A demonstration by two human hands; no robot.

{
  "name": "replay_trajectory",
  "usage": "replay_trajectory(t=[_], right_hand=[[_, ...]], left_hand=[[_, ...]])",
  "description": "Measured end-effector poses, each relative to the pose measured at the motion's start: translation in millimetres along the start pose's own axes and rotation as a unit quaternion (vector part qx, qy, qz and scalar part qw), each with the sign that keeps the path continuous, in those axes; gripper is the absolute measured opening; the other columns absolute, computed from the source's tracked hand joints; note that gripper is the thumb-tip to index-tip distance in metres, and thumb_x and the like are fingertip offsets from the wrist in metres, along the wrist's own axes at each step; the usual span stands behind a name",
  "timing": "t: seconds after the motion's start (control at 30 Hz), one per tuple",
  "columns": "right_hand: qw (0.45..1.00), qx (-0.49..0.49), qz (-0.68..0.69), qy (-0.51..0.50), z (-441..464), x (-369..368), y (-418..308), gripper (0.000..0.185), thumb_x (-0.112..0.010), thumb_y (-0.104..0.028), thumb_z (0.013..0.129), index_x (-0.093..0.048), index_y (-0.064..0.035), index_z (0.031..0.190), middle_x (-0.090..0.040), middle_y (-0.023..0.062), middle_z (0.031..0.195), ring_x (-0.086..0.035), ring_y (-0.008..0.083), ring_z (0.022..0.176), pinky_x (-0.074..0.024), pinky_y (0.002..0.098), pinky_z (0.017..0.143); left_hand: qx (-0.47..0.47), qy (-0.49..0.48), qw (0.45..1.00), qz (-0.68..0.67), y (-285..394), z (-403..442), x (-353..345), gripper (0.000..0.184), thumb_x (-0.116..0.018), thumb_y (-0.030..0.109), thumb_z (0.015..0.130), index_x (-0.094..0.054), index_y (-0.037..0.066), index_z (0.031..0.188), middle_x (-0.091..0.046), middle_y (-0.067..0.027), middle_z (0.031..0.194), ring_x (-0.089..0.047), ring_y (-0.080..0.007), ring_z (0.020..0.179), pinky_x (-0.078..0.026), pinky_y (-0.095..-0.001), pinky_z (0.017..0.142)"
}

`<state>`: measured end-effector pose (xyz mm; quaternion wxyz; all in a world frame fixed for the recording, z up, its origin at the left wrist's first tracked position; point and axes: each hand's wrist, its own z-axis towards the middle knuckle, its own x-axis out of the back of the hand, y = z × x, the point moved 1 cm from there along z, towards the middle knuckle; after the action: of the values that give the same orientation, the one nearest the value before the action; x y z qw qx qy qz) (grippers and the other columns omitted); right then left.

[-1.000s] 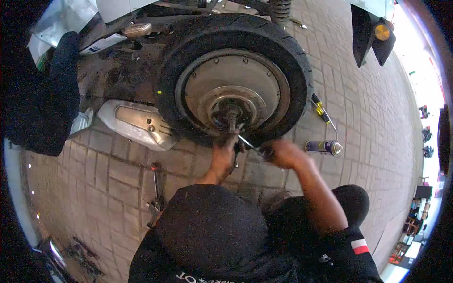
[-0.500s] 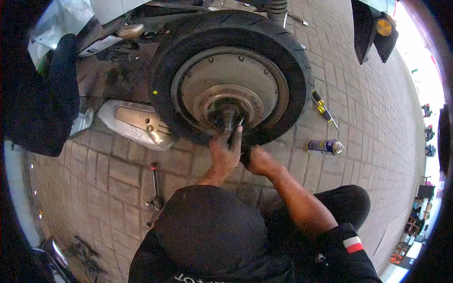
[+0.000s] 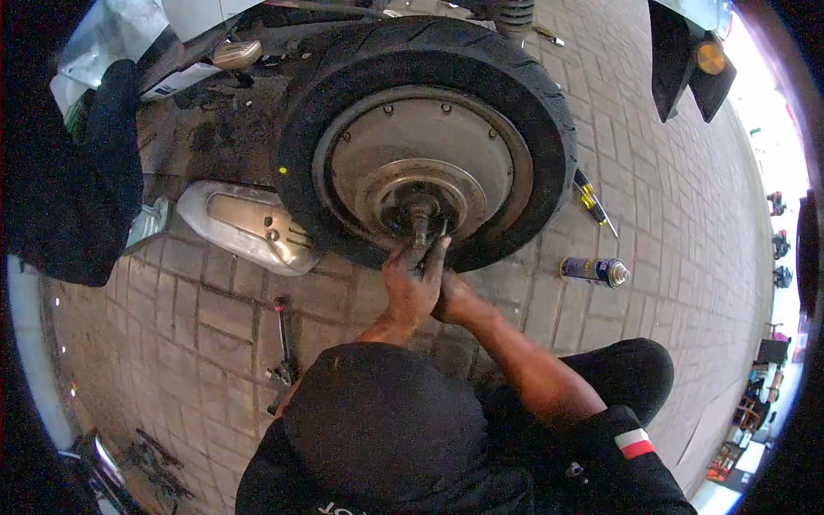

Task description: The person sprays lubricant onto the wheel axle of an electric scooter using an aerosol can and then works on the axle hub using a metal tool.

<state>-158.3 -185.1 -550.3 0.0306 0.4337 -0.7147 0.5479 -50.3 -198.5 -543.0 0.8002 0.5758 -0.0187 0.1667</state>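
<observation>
A wheel with a black tyre (image 3: 536,184) and a grey metal hub cover (image 3: 412,142) fills the upper middle. Its axle (image 3: 421,219) points toward me. My left hand (image 3: 412,292) is at the axle's end, its fingers closed around a slim metal piece (image 3: 444,228) beside the axle; I cannot make out its kind. Close against it on the right is my right hand (image 3: 457,302), fingers curled shut and partly hidden behind the left. What my right hand grips is hidden.
A screwdriver (image 3: 590,202) and a spray can (image 3: 594,271) lie right of the wheel. A silver cover (image 3: 245,227) and a red-tipped tool (image 3: 283,339) lie left on the paving. A person's dark sleeve (image 3: 86,189) is at far left. A vehicle part with an amber reflector (image 3: 710,60) overhangs upper right.
My right hand has moved left, closer against my left hand, and the dark object visible by it before is now hidden. The wheel's place in view has shifted slightly.
</observation>
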Motion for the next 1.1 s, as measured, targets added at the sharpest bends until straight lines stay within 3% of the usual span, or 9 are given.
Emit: replay_trajectory(t=[0.07,0.13,0.27,0.33,0.57,0.8,0.87,0.97,1.1], right_hand=[[0.998,-0.042,-0.014,-0.046,4,-2,-2,0.040,-0.066,-0.017,0.078,-0.056,0.0011,0.112,-0.061,0.0269,0.109,-0.057,0.0430,0.103,-0.0466,0.0446,0.086],[0.999,0.037,0.027,0.027,10,-14,11,0.038,-0.063,-0.020,0.081,-0.059,-0.0040,0.115,-0.063,0.0240,0.112,-0.059,0.0429,0.104,-0.0470,0.0469,0.089],[0.998,0.029,0.010,0.046,8,-19,28,0.037,-0.060,-0.019,0.083,-0.058,-0.0049,0.117,-0.061,0.0241,0.116,-0.056,0.0425,0.109,-0.0446,0.0477,0.093],[0.998,-0.047,-0.034,0.006,-2,-8,30,0.045,-0.063,-0.020,0.082,-0.055,-0.0020,0.123,-0.053,0.0250,0.127,-0.051,0.0400,0.117,-0.0418,0.0440,0.097],[0.987,-0.121,-0.057,-0.093,-20,39,-15,0.043,-0.057,-0.015,0.083,-0.053,-0.0014,0.124,-0.056,0.0259,0.123,-0.051,0.0421,0.117,-0.0421,0.0450,0.096],[0.992,-0.101,0.049,0.056,-16,-14,12,0.039,-0.058,-0.014,0.080,-0.055,0.0000,0.116,-0.060,0.0286,0.109,-0.055,0.0477,0.102,-0.0450,0.0496,0.085],[0.992,-0.013,0.041,0.115,-11,-23,29,0.042,-0.063,-0.017,0.079,-0.055,-0.0003,0.117,-0.061,0.0289,0.107,-0.056,0.0485,0.099,-0.0456,0.0500,0.083],[0.992,0.045,0.057,0.107,-5,-13,30,0.046,-0.067,-0.020,0.077,-0.054,-0.0004,0.117,-0.060,0.0296,0.106,-0.055,0.0486,0.100,-0.0451,0.0499,0.083],[0.998,-0.021,0.040,0.047,-4,-4,14,0.039,-0.059,-0.015,0.082,-0.056,-0.0025,0.119,-0.060,0.0261,0.117,-0.056,0.0432,0.109,-0.0443,0.0478,0.091]], left_hand=[[0.018,-0.002,1.000,0.001,0,1,1,0.018,-0.069,0.014,0.084,-0.069,0.002,0.097,-0.067,-0.0186,0.084,-0.065,-0.0352,0.076,-0.050,-0.0405,0.067],[0.034,-0.003,0.999,0.001,3,3,2,0.019,-0.069,0.014,0.084,-0.069,0.002,0.098,-0.068,-0.0184,0.084,-0.065,-0.0348,0.077,-0.050,-0.0403,0.068],[0.057,-0.023,0.998,-0.010,9,5,5,0.019,-0.070,0.016,0.083,-0.069,0.002,0.096,-0.069,-0.0178,0.085,-0.066,-0.0327,0.078,-0.050,-0.0384,0.070],[0.056,-0.033,0.998,-0.020,11,6,3,0.019,-0.071,0.016,0.083,-0.069,0.002,0.096,-0.069,-0.0175,0.086,-0.067,-0.0317,0.077,-0.050,-0.0378,0.070],[0.094,-0.012,0.992,-0.080,2,-6,-16,0.019,-0.070,0.018,0.085,-0.069,0.001,0.093,-0.070,-0.0160,0.086,-0.067,-0.0291,0.075,-0.050,-0.0376,0.068],[0.041,0.003,0.999,-0.029,6,3,-2,0.019,-0.068,0.020,0.086,-0.070,0.001,0.090,-0.069,-0.0172,0.084,-0.067,-0.0318,0.073,-0.050,-0.0391,0.066],[0.061,-0.022,0.997,-0.044,4,1,-7,0.018,-0.068,0.019,0.086,-0.070,0.001,0.090,-0.069,-0.0174,0.085,-0.066,-0.0326,0.073,-0.050,-0.0395,0.067],[0.040,-0.037,0.998,-0.024,-4,-4,-12,0.017,-0.069,0.017,0.085,-0.070,0.001,0.090,-0.068,-0.0177,0.086,-0.065,-0.0338,0.073,-0.049,-0.0402,0.067],[0.008,0.001,0.999,-0.031,-16,-7,-15,0.015,-0.070,0.014,0.084,-0.070,0.001,0.090,-0.068,-0.0171,0.086,-0.063,-0.0343,0.074,-0.048,-0.0408,0.069]])
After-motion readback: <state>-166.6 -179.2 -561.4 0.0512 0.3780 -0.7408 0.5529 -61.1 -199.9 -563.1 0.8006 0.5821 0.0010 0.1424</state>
